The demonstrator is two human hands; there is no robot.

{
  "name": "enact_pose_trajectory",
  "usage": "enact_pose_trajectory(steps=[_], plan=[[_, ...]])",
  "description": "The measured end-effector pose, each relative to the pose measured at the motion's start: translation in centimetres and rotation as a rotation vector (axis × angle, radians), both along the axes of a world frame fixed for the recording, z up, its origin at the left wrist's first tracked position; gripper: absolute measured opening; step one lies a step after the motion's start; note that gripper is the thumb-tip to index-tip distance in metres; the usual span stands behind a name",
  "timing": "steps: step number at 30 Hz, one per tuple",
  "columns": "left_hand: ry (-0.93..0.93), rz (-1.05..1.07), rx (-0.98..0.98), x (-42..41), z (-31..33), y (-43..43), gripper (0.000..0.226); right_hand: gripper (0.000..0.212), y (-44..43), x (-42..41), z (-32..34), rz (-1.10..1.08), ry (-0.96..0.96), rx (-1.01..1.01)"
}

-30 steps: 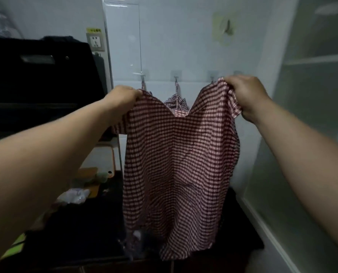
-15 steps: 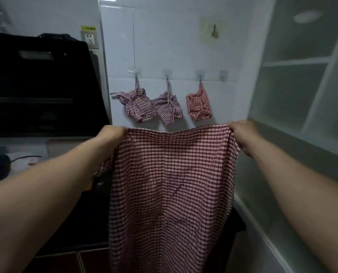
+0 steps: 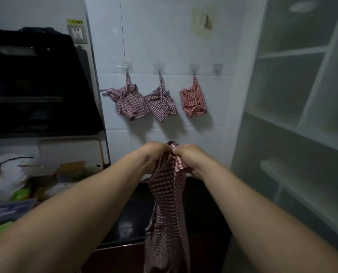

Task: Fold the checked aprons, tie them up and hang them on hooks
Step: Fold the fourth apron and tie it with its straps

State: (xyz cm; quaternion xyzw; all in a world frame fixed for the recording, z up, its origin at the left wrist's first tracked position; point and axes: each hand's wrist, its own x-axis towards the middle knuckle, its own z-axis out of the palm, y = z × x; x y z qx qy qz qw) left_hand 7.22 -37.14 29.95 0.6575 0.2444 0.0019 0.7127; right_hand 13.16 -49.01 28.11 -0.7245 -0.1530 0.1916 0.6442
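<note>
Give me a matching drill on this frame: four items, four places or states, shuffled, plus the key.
Items
1. apron in hand
2. rightmost hook
3. red bundle
4. wall socket

Places or states
A. bare, nothing hanging on it
B. hangs from the third hook from the left
C. gripped at its top by the left hand and the right hand, draping down
D. on the wall by the top corner of the black appliance

Pairs: 1-C, 2-A, 3-B, 4-D
</note>
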Motion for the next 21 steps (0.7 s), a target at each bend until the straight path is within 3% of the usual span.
enact_pose_trajectory(steps=[7, 15, 21], plan=[[-0.175, 0.0, -0.051, -0.3, -2.4, 0.0, 0.015, 0.021, -0.4, -1.0, -0.6, 0.006, 0.165, 0.106], [-0.211, 0.297, -0.044, 0.7, -3.2, 1.9, 0.007, 0.017, 0.8, -2.2, -1.0, 0.149, 0.161, 0.046], [-0.228, 0.192, -0.043, 0.9, -3.8, 1.5, 0.013, 0.018, 1.5, -2.3, -1.4, 0.086, 0.257, 0.078]])
